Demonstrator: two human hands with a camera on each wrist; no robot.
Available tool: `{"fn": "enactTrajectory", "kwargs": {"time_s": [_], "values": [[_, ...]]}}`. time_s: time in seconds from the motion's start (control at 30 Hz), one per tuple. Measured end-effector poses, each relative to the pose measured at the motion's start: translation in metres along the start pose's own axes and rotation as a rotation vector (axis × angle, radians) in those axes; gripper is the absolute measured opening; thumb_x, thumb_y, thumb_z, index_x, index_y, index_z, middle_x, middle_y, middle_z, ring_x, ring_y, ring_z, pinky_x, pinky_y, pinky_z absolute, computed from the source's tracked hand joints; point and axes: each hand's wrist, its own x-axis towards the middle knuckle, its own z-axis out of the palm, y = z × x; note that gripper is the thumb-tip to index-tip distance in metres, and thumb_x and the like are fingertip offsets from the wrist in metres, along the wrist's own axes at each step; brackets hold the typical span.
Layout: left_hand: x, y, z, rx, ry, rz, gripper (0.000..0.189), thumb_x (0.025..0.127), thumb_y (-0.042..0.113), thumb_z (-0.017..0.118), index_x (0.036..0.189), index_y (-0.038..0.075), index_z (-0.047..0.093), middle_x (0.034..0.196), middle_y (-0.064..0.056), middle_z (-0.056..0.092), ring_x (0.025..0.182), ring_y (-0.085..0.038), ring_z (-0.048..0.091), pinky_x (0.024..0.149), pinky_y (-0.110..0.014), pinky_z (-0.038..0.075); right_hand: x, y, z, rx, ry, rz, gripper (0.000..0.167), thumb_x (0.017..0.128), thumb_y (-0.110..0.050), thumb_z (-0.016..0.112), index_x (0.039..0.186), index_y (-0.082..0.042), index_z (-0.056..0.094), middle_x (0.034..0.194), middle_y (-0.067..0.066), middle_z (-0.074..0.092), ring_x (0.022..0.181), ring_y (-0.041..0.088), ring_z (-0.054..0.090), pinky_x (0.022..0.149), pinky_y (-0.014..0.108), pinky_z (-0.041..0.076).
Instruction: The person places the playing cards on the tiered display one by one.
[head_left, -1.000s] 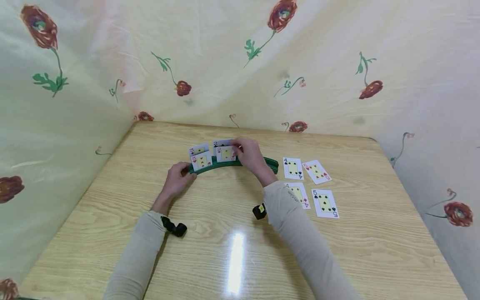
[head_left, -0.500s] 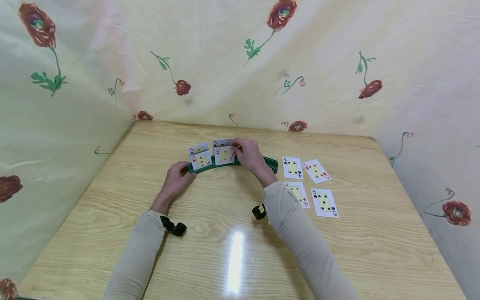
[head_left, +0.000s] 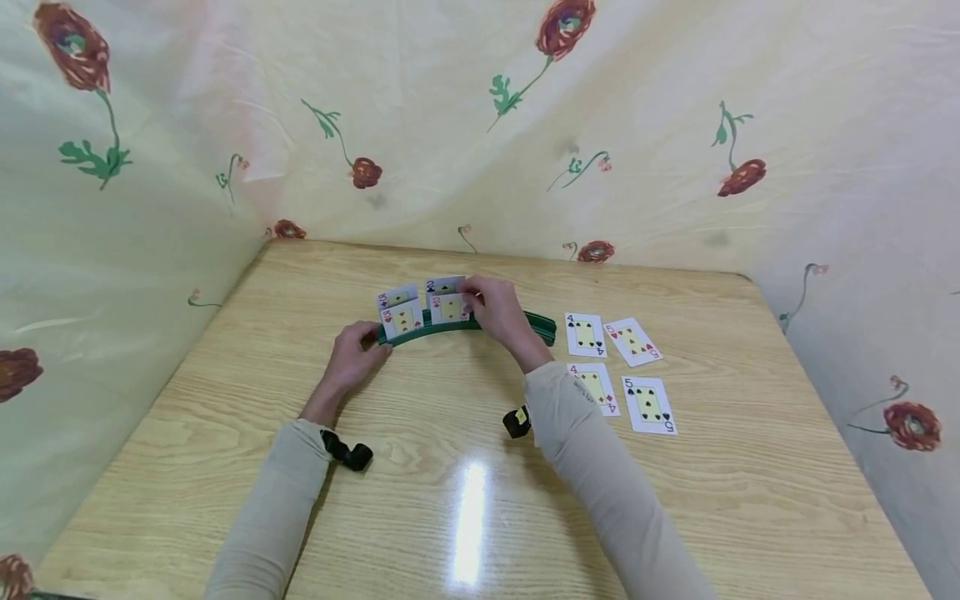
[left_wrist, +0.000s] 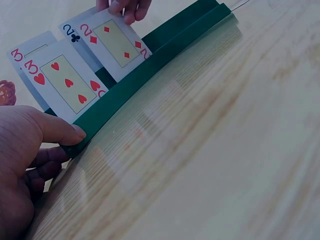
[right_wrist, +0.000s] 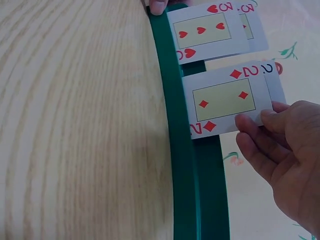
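My left hand (head_left: 356,357) pinches one end of the curved green card rack (left_wrist: 150,67), likely to steady it; my right hand (head_left: 501,312) pinches the white, red-pipped two of diamonds card (right_wrist: 225,100), standing in the rack facing me, presumably for reading.

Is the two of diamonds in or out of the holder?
In: the green holder covers the lower edge of the two of diamonds in the left wrist view.

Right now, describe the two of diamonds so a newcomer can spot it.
On the wooden table, find the curved green holder. The two of diamonds stands at its front, touched by the right hand. Its red 2 sets it apart from the black two of clubs behind and the three of hearts beside it.
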Motion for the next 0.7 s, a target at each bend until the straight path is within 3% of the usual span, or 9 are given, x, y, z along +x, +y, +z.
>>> {"fn": "enactTrajectory", "kwargs": {"time_s": [0.2, 0.43, 0.7], "values": [[0.001, -0.001, 0.0, -0.002, -0.002, 0.001, 0.036, 0.092, 0.004, 0.065, 0.125, -0.009, 0.061, 0.122, -0.027, 0.06, 0.112, -0.034, 0.052, 0.094, -0.039, 0.042, 0.0, 0.001, 0.004, 0.024, -0.016, 0.022, 0.018, 0.098, 0.001, 0.057, 0.111, 0.001, 0.07, 0.114, 0.018, 0.073, 0.086, 0.023, 0.07, 0.077, 0.033, 0.059], [0.0, 0.0, 0.001, -0.006, -0.002, -0.005, 0.035, 0.092, 0.004, 0.065, 0.125, -0.009, 0.062, 0.122, -0.027, 0.06, 0.11, -0.033, 0.053, 0.093, -0.038, 0.042, -0.002, -0.001, 0.0, 0.015, -0.026, 0.035, 0.022, 0.099, -0.002, 0.058, 0.117, -0.001, 0.07, 0.118, 0.018, 0.072, 0.092, 0.024, 0.07, 0.08, 0.035, 0.059], [0.0, 0.0, 0.001, 0.004, -0.002, -0.013, 0.035, 0.093, 0.005, 0.065, 0.125, -0.008, 0.062, 0.122, -0.026, 0.06, 0.112, -0.033, 0.051, 0.095, -0.04, 0.04, -0.006, -0.005, -0.017, -0.011, 0.029, 0.007, 0.023, 0.098, -0.008, 0.062, 0.12, -0.004, 0.068, 0.119, 0.015, 0.071, 0.094, 0.026, 0.071, 0.082, 0.036, 0.059]]}}
